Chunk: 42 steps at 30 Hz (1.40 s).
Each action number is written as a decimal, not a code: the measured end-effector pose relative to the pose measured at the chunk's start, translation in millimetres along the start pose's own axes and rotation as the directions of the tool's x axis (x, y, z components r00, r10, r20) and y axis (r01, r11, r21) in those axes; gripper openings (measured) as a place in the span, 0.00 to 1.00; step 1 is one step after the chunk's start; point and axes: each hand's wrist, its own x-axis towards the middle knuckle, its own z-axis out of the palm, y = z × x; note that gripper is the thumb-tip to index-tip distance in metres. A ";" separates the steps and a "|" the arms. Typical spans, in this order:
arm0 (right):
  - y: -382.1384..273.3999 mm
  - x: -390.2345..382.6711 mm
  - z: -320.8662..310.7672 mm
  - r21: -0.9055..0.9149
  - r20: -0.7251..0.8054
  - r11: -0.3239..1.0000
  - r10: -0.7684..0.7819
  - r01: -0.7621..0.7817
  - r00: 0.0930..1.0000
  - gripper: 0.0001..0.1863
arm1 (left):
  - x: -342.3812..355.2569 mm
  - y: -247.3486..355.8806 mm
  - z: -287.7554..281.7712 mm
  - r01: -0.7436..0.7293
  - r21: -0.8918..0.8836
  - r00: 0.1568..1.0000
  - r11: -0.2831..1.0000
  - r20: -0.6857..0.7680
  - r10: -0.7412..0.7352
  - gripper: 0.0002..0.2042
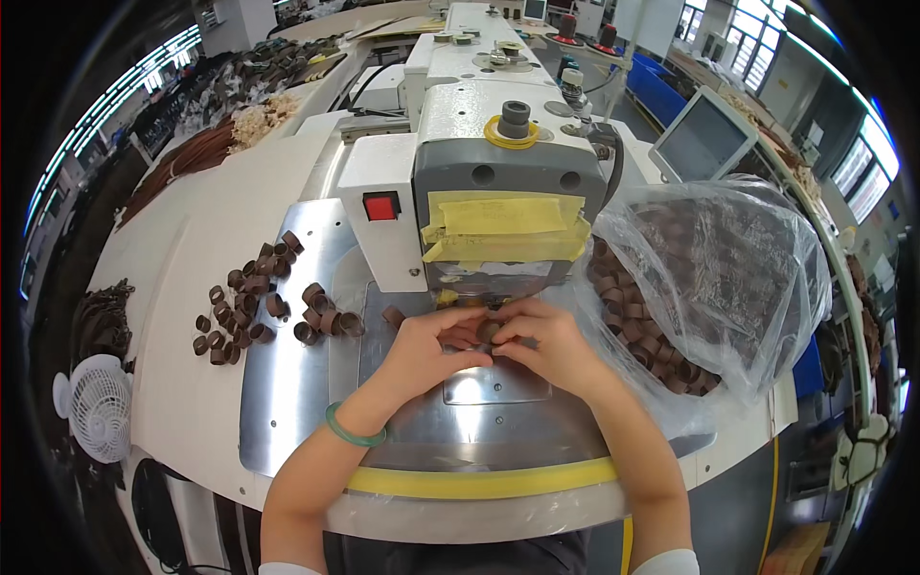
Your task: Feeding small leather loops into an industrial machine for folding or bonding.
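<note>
1. Here, in the head view, I see my left hand (426, 347) and right hand (544, 345) meeting fingertip to fingertip, together pinching a small brown leather loop (488, 332) just below the sewing machine head (498, 206).
2. Loose brown loops (251, 309) lie scattered on the steel machine bed (287, 383) to my left.
3. A clear plastic bag of loops (690, 287) sits at my right.

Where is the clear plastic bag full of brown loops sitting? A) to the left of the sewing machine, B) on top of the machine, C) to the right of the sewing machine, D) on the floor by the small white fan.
C: the clear plastic bag of brown loops lies on the table to the right of the sewing machine, beside the right hand.
</note>
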 end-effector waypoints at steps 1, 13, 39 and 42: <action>-3.8 -1.2 4.8 0.011 -0.040 1.000 0.005 -0.005 0.999 0.11 | -0.6 0.4 3.5 -0.117 0.074 0.992 0.990 -0.038 0.120 0.22; 8.0 -0.5 4.9 0.658 0.309 0.595 0.346 -0.462 0.886 0.06 | 4.1 -18.5 -2.2 -0.565 0.552 0.760 0.613 0.060 0.647 0.10; 30.6 -1.1 -5.2 -0.219 0.036 0.974 -0.047 0.054 0.998 0.13 | 20.0 -31.1 -10.5 -0.494 0.157 0.854 0.855 0.270 0.444 0.06; 36.2 0.5 4.8 -0.308 -0.046 0.949 -0.090 0.072 0.995 0.13 | 20.4 -16.3 -3.7 -0.019 0.321 0.999 0.947 0.051 0.003 0.07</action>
